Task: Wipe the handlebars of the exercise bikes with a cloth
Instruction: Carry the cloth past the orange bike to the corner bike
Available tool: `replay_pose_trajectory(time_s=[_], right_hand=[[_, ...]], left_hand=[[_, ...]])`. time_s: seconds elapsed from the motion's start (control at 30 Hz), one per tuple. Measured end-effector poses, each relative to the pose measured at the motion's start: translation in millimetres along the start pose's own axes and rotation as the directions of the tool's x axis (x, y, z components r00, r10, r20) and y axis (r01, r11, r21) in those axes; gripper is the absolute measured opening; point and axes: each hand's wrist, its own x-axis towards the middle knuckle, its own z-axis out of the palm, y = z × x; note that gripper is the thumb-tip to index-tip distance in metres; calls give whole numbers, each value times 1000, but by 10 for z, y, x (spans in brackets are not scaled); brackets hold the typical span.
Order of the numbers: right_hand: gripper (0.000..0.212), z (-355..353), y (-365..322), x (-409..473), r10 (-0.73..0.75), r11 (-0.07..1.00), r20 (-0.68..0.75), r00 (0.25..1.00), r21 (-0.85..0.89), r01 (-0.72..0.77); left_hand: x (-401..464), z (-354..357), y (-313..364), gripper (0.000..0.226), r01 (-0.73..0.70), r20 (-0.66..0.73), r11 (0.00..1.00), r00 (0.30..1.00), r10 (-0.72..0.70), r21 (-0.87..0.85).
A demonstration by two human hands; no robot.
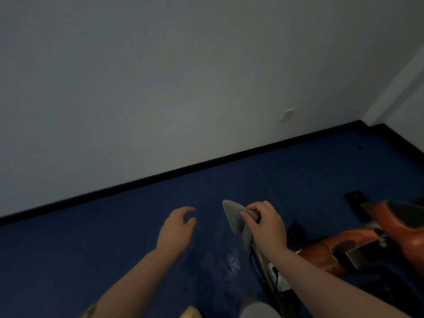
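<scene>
R hand (266, 226) clamped on grey cloth (236, 220), pressing it over the end of a handlebar (bar itself mostly hidden under cloth + wrist). L hand (177, 228) holds nothing, fingers loosely curled, half open, hovering above blue carpet (91, 249) just left of the cloth. Count: 1 cloth, 1 orange exercise bike (344, 246) in view, at right. Both forearms extended fwd, palms down.

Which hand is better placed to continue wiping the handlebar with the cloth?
Right. The right hand already presses the grey cloth over the handlebar; the left hand hovers open, apart, above the blue floor.
</scene>
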Motion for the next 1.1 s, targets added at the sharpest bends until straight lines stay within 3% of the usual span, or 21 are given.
replay_pose_trajectory(time_s=[0.2, 0.5, 0.7, 0.93, 1.1], right_hand=[[11, 84, -124, 488, 120, 993, -182, 976, 22, -118], [12, -206, 212, 1395, 293, 955, -381, 877, 70, -289], [12, -567, 403, 2074, 376, 923, -451, 809, 105, -370], [13, -843, 480, 2808, 426, 893, -562, 709, 133, -430], [13, -972, 534, 3352, 492, 843, -665, 561, 202, -499]], left_hand=[[838, -73, 233, 35, -99, 150, 995, 984, 93, 29], [1920, 512, 1230, 35, -320, 383, 947, 875, 296, -1], [2691, 834, 2058, 35, -391, 425, 920, 826, 370, -41], [3473, 1123, 2750, 32, -489, 544, 867, 705, 455, -93], [4192, 1276, 3285, 33, -595, 636, 797, 575, 514, -105]])
